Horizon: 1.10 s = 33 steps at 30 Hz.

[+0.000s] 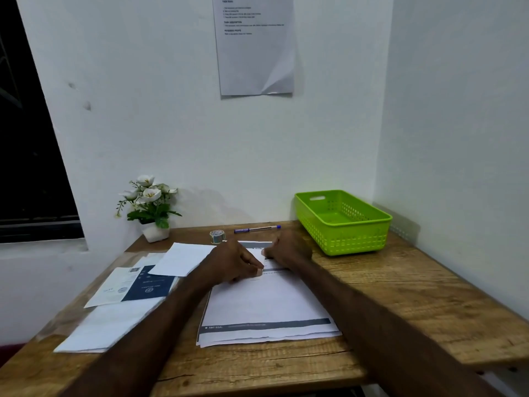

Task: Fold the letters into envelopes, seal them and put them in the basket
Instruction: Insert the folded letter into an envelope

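Observation:
A stack of printed letters (266,308) lies in the middle of the wooden table (415,296). The top sheet's near edge looks brought up to the stack's middle. My left hand (237,265) pinches that raised edge with curled fingers and thumb. Just to its right, my right hand (289,250) holds the same sheet near its far end, fingers curled. White envelopes lie to the left: one (183,257) beside my left hand, another (111,325) near the front edge. The green basket (343,242) stands at the back right, with nothing in it.
A blue and white printed packet (134,285) lies among the envelopes. A tape roll (217,235) and a blue pen (257,229) sit behind the letters. A potted white flower (151,207) stands at the back left. A printed sheet (256,44) hangs on the wall.

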{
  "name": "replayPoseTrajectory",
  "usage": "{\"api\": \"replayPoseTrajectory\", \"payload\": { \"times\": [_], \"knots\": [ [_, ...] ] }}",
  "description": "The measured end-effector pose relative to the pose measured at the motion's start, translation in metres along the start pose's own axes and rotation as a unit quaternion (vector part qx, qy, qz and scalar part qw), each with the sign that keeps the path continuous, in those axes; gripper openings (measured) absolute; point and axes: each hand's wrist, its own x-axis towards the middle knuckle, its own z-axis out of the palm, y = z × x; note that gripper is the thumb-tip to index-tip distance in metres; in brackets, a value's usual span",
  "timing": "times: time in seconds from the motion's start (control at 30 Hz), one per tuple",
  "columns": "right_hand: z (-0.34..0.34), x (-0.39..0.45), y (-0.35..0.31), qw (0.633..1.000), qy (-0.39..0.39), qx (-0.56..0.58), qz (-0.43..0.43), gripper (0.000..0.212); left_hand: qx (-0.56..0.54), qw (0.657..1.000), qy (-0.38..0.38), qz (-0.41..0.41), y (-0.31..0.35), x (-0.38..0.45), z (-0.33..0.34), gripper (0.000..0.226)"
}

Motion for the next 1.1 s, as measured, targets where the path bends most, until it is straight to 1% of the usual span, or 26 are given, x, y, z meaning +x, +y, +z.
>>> {"api": "replayPoseTrajectory", "payload": {
  "times": [0.07,0.17,0.33,0.5,0.57,0.63,0.7,0.77,0.83,0.9,0.93,1.0,1.03,1.1],
  "knots": [
    [0.0,0.001,-0.002,1.0,0.006,-0.019,0.01,0.048,-0.007,1.0,-0.019,0.006,-0.002,0.001,-0.003,0.011],
    [0.0,0.003,0.0,0.999,0.015,-0.041,0.014,0.055,-0.02,0.999,-0.046,0.014,-0.002,0.001,-0.005,0.015],
    [-0.001,0.003,0.0,0.998,0.016,-0.054,0.014,0.054,-0.016,0.997,-0.071,0.012,-0.001,0.001,-0.009,0.019],
    [-0.003,-0.001,-0.003,0.998,0.018,-0.063,0.006,0.053,-0.012,0.997,-0.072,0.012,0.0,0.001,-0.009,0.017],
    [-0.003,0.001,-0.004,0.998,-0.013,-0.055,0.01,0.046,-0.008,0.997,-0.07,0.017,-0.002,0.002,-0.008,0.015],
    [-0.005,0.007,0.0,0.997,-0.076,-0.013,0.006,0.031,-0.007,0.998,-0.066,0.019,-0.004,0.002,-0.009,0.015],
    [-0.012,0.008,0.003,0.99,-0.14,0.021,-0.007,0.035,-0.009,0.998,-0.061,0.023,-0.005,0.002,-0.01,0.014],
    [-0.016,0.006,0.007,0.985,-0.17,0.033,-0.006,0.038,-0.009,0.998,-0.057,0.028,-0.005,0.003,-0.008,0.014],
    [-0.015,0.005,0.005,0.988,-0.156,0.009,-0.005,0.035,-0.008,0.998,-0.056,0.03,-0.005,0.003,-0.007,0.013],
    [-0.008,0.004,0.002,0.994,-0.105,-0.034,-0.012,0.031,-0.007,0.998,-0.057,0.026,-0.006,0.004,-0.007,0.013],
    [-0.006,0.003,0.001,0.995,-0.078,-0.055,-0.015,0.033,-0.008,0.998,-0.059,0.023,-0.006,0.004,-0.007,0.013],
    [-0.004,-0.002,-0.001,0.996,-0.016,-0.083,-0.02,0.046,-0.011,0.998,-0.061,0.02,-0.006,0.004,-0.007,0.014],
    [-0.003,-0.002,-0.001,0.996,0.005,-0.088,-0.024,0.049,-0.011,0.998,-0.062,0.02,-0.006,0.004,-0.007,0.015],
    [-0.001,-0.002,-0.003,0.995,0.014,-0.094,-0.025,0.047,-0.015,0.998,-0.063,0.02,-0.006,0.005,-0.007,0.016]
  ]
}}
